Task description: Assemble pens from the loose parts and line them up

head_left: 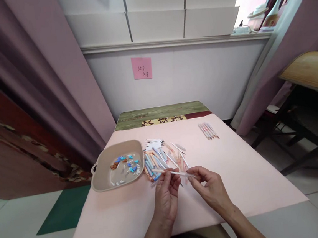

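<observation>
In front of me, near the table's middle, my left hand (167,189) is closed on a slim pale pen barrel (158,171). A white pen refill (178,173) stretches from there towards my right hand (209,184). The right thumb and fingers pinch a clear plastic pen piece (186,174) around the refill's right end; whether the parts are joined I cannot tell. Just beyond both hands lies a pile of blue, orange and grey pen barrels (155,160). Clear and pinkish pen parts (177,153) lie at the pile's right, and white refills (154,143) lie in a row behind it.
A beige basin (103,182) at the left holds small blue, brown and white pieces (130,165). Several assembled-looking pens (208,131) lie side by side at the back right of the pink-covered table (241,178). A dark chair (300,117) stands off to the right.
</observation>
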`<state>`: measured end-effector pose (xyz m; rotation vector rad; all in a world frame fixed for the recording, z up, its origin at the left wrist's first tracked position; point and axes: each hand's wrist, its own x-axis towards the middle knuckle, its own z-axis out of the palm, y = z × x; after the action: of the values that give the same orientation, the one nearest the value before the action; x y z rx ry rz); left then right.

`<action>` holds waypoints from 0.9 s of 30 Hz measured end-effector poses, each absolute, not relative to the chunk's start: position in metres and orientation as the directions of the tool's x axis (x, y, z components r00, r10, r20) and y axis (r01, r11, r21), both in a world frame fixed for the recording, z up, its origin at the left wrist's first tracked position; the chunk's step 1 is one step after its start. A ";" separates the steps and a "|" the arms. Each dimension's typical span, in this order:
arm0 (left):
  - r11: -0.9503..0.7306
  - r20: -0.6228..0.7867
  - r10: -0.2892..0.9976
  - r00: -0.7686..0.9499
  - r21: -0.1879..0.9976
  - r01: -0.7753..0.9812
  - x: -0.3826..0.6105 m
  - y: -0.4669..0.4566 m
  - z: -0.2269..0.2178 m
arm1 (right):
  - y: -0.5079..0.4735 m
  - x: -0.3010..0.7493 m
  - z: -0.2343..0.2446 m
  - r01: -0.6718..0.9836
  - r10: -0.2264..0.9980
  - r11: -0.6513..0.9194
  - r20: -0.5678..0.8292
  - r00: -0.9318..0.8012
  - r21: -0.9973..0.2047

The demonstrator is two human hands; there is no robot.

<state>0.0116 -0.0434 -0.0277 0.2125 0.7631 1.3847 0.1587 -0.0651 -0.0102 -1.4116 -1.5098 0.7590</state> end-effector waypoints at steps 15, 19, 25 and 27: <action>0.259 -0.349 0.936 0.050 0.583 -0.770 0.016 -0.048 -0.024 | -0.068 0.154 -0.013 0.439 0.974 0.144 0.206 0.095 -0.887; 0.255 -0.352 0.935 0.049 0.569 -0.782 0.016 -0.049 -0.025 | -0.068 0.155 -0.013 0.495 0.968 0.185 0.245 0.058 -0.849; 0.251 -0.363 0.931 0.036 0.565 -0.786 0.017 -0.049 -0.026 | -0.069 0.155 -0.013 0.571 0.960 0.207 0.276 0.036 -0.794; 0.255 -0.367 0.929 0.041 0.557 -0.791 0.017 -0.049 -0.026 | -0.069 0.155 -0.013 0.579 0.957 0.210 0.287 0.045 -0.788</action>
<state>0.0166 -0.0486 -0.0257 0.2242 0.7582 1.3337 0.1551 -0.0694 -0.0134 -1.4711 -1.6377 0.5618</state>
